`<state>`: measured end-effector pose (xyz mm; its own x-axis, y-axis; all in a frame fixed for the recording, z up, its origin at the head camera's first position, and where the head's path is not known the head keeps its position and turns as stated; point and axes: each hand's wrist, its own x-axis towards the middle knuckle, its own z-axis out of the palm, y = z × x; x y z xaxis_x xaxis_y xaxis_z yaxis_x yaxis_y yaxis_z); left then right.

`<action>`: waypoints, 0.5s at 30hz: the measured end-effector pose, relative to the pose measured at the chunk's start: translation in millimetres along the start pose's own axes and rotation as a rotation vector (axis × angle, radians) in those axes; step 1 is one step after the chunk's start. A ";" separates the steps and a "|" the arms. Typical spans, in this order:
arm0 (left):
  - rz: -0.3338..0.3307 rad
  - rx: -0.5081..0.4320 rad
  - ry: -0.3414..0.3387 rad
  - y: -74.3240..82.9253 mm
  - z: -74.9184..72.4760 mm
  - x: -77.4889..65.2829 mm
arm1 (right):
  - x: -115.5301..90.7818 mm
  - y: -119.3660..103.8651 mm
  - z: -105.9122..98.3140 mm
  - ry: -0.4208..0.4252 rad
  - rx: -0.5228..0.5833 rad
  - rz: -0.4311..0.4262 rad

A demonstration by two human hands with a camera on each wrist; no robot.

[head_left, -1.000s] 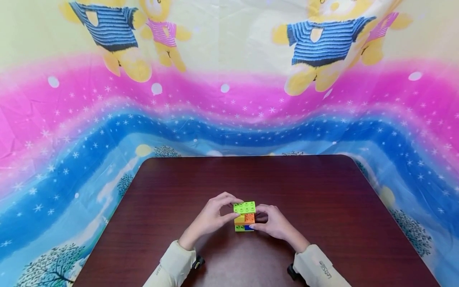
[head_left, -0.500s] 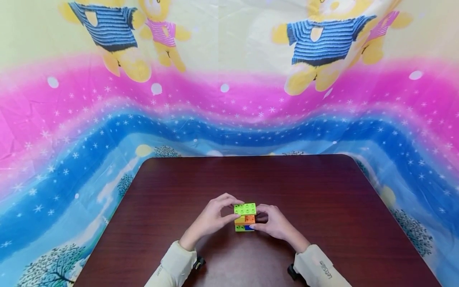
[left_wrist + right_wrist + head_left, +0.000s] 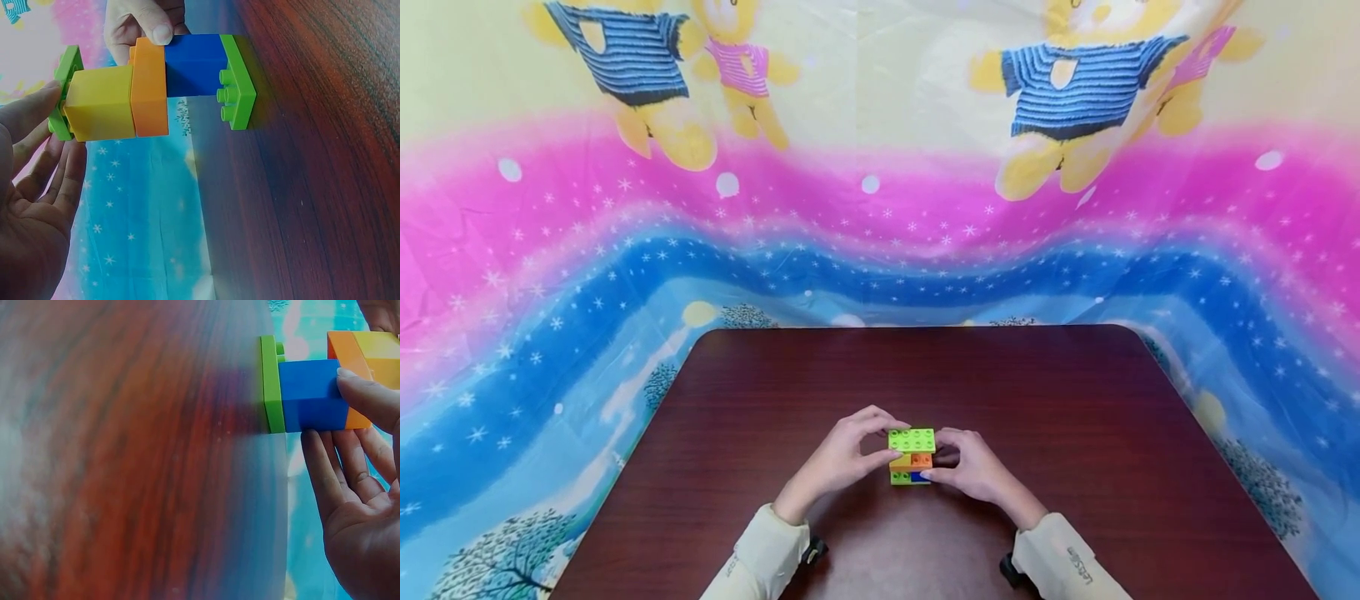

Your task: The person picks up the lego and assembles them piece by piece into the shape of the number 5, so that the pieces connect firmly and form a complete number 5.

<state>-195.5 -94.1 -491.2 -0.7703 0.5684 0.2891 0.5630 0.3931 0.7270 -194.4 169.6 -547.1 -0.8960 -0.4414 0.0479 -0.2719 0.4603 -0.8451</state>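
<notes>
A small tower of building blocks stands near the table's middle, between the two hands. From the bottom it has a green plate (image 3: 240, 87), a blue block (image 3: 197, 65), an orange block (image 3: 150, 94) and a yellow block (image 3: 100, 103). At the top, a second green plate (image 3: 912, 439) meets the yellow block; the left wrist view shows a narrow gap with studs there. My left hand (image 3: 850, 446) pinches this upper plate between thumb and fingers. Lower down, my right hand (image 3: 973, 465) grips the blue block, its thumb near the seam with the orange block.
The dark reddish-brown table (image 3: 1037, 375) has rounded far corners. Behind it hangs a patterned cloth (image 3: 880, 208) with bears and snowflakes. Light sleeves (image 3: 771, 542) cover both wrists, and dark devices (image 3: 815, 550) sit under them.
The upper green plate has come down slightly toward the yellow block, the left fingertips moving with it. The right hand and the lower blocks have stayed in place.
</notes>
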 end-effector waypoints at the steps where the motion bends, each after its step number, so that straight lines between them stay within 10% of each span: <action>1: -0.002 0.000 -0.002 0.0 0.0 -0.3 | -0.2 -0.1 0.4 -0.001 0.002 0.004; 15: -0.001 0.006 0.023 -1.6 1.3 -4.8 | 0.2 -0.9 -0.4 -0.006 0.005 0.040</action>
<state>-192.3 -96.5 -494.5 -0.7774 0.5515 0.3024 0.5639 0.3982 0.7235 -194.5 169.5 -546.0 -0.9038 -0.4277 0.0110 -0.2344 0.4734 -0.8491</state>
